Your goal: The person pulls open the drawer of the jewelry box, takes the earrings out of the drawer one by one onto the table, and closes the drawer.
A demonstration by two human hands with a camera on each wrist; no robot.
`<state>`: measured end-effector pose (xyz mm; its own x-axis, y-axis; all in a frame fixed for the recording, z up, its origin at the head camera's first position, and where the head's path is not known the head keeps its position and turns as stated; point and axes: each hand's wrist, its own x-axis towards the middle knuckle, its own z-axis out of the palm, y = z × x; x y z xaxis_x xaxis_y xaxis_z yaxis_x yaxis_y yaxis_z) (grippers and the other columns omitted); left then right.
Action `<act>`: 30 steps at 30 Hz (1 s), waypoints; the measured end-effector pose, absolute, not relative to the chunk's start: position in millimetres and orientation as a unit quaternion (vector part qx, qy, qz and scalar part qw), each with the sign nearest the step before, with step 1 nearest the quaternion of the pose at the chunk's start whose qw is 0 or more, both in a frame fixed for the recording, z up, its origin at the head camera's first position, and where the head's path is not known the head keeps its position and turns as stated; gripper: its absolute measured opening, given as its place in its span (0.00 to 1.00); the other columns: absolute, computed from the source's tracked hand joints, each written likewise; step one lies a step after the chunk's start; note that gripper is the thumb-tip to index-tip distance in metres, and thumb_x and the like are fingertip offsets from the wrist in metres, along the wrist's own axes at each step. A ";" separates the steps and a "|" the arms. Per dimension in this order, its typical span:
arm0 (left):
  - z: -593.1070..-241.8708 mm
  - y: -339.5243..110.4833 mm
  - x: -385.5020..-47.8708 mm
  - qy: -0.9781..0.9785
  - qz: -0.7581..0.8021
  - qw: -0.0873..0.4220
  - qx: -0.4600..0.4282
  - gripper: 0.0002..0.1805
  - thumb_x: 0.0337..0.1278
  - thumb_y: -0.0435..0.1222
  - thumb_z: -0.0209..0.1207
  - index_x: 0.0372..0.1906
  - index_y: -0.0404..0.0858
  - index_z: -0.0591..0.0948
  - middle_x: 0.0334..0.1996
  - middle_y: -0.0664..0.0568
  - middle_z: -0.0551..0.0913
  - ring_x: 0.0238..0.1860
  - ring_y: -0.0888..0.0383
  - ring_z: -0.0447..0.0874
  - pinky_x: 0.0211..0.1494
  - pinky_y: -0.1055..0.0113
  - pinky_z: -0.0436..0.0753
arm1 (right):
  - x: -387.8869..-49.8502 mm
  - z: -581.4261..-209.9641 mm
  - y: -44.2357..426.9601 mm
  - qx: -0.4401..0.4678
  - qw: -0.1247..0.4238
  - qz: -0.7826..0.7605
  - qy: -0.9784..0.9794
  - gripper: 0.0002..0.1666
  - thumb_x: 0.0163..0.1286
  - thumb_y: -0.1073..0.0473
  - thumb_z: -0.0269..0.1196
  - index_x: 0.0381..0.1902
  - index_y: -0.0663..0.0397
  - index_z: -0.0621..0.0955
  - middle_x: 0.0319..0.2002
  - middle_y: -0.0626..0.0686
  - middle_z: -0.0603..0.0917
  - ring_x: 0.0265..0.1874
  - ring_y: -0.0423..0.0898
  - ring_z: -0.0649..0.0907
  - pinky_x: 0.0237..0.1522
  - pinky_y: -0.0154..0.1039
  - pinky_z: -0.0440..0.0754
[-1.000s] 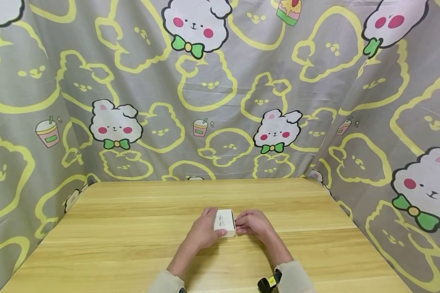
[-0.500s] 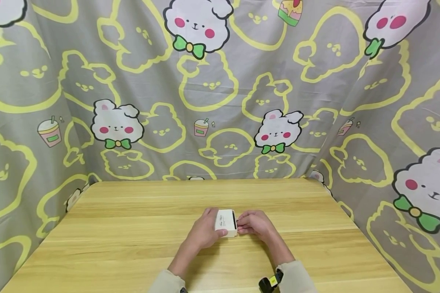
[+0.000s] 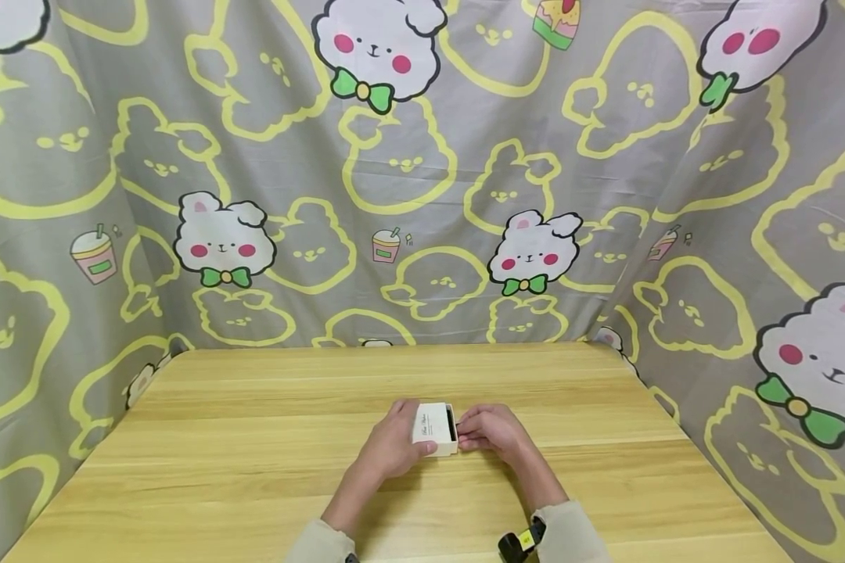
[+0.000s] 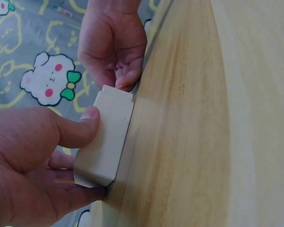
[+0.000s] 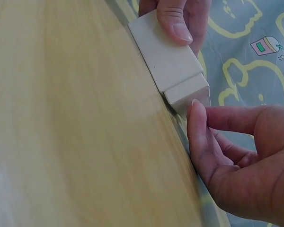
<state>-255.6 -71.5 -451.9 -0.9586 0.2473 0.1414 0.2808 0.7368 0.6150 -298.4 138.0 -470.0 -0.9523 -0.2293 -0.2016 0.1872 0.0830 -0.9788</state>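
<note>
The left hand (image 3: 392, 442) grips a white box (image 3: 438, 423) on the table (image 3: 253, 438), thumb on its near side. The right hand (image 3: 492, 431), fingers bent, pinches the box's tray (image 5: 188, 90), slightly out. Dark script (image 3: 425, 425) on top is too small to read.

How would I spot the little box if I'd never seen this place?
Find the wooden table below the cartoon-print curtain. Near its middle, between the left hand and the right hand, is the box. Unlike the table and hands, it is white with small dark lettering.
</note>
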 end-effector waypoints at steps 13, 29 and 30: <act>-452.9 -72.0 -255.5 -0.932 -0.334 0.022 -0.139 0.44 0.56 0.42 0.72 0.72 0.27 0.65 0.67 0.37 0.72 0.52 0.45 0.79 0.60 0.46 0.78 | -299.0 -468.9 139.8 -0.009 0.155 -0.677 0.720 0.11 0.65 0.71 0.63 0.43 0.76 0.79 0.27 0.54 0.85 0.25 0.42 0.84 0.33 0.35 0.87; -452.0 -71.5 -255.5 -0.931 -0.334 0.024 -0.142 0.43 0.57 0.41 0.72 0.72 0.26 0.66 0.67 0.37 0.72 0.54 0.44 0.79 0.62 0.46 0.78 | -301.8 -470.5 148.0 -0.019 0.161 -0.681 0.714 0.12 0.63 0.73 0.63 0.43 0.77 0.79 0.27 0.54 0.85 0.25 0.42 0.85 0.34 0.35 0.87; -451.8 -71.5 -255.6 -0.931 -0.335 0.026 -0.144 0.43 0.57 0.41 0.72 0.72 0.26 0.66 0.67 0.37 0.72 0.54 0.44 0.79 0.62 0.46 0.78 | -302.1 -470.6 148.4 -0.019 0.161 -0.681 0.714 0.12 0.63 0.73 0.63 0.43 0.77 0.79 0.27 0.54 0.85 0.25 0.42 0.85 0.34 0.35 0.87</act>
